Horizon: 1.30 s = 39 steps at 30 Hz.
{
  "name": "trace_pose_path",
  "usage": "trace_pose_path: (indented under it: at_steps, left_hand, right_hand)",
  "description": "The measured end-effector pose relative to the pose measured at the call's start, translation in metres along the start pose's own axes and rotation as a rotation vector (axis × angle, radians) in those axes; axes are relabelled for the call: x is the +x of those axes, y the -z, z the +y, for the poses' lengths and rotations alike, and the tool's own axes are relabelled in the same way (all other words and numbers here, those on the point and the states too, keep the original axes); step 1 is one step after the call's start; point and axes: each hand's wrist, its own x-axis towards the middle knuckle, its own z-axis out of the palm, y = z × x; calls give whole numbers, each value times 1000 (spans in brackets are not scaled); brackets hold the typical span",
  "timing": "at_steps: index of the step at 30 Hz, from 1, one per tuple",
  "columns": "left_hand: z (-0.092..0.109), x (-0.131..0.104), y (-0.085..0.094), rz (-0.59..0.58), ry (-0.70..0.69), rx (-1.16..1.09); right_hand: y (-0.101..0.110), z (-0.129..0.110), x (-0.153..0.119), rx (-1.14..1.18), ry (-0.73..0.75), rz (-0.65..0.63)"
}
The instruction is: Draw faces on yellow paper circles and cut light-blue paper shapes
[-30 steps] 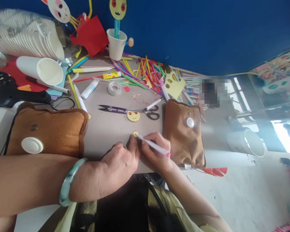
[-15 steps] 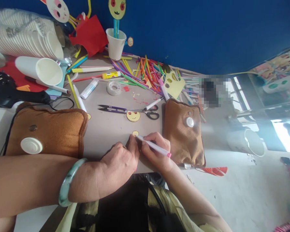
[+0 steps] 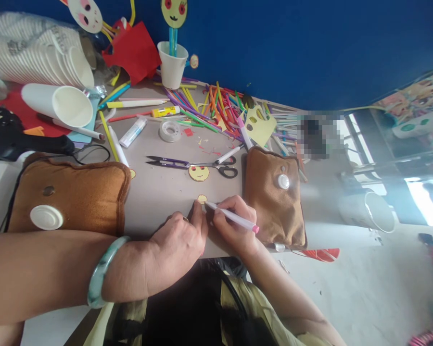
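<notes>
My right hand point(image 3: 236, 221) grips a white felt-tip pen with a pink end point(image 3: 242, 220), its tip at the edge of a small yellow paper circle point(image 3: 202, 198). With fingers bent together, my left hand point(image 3: 180, 233) presses that circle flat on the table. Just beyond lies a larger yellow paper circle with a drawn smiling face point(image 3: 198, 174). Dark-handled scissors point(image 3: 187, 163) rest across its upper edge. A capped white pen point(image 3: 228, 155) lies against the scissor handles. What is drawn on the small circle is too fine to make out.
Brown plush cushions flank my hands, one at left point(image 3: 72, 197) and one at right point(image 3: 274, 202). Behind are a tape roll point(image 3: 165, 137), a glue stick point(image 3: 165, 111), colourful pipe cleaners point(image 3: 216, 105) and a white paper cup point(image 3: 172, 72). A black glue gun point(image 3: 29, 144) lies far left.
The pen and my right hand have shifted slightly, the pen's pink end moving a little right and up. The tip has drawn slightly right. My left hand stays on the small circle.
</notes>
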Motion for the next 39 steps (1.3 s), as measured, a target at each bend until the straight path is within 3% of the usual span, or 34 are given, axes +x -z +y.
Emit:
trace_pose_path:
  at_steps: [8, 16, 25, 39]
  left_hand:
    - [-1, 2, 3, -50, -14, -30]
    - [0, 1, 2, 27, -31, 47]
    - [1, 1, -5, -30, 7, -40]
    - [0, 2, -2, -3, 29, -13]
  right_hand:
    - [-1, 2, 0, 10, -4, 9]
    - [0, -1, 2, 8, -28, 3]
    - [0, 0, 1, 14, -27, 9]
    - [0, 0, 2, 27, -33, -10]
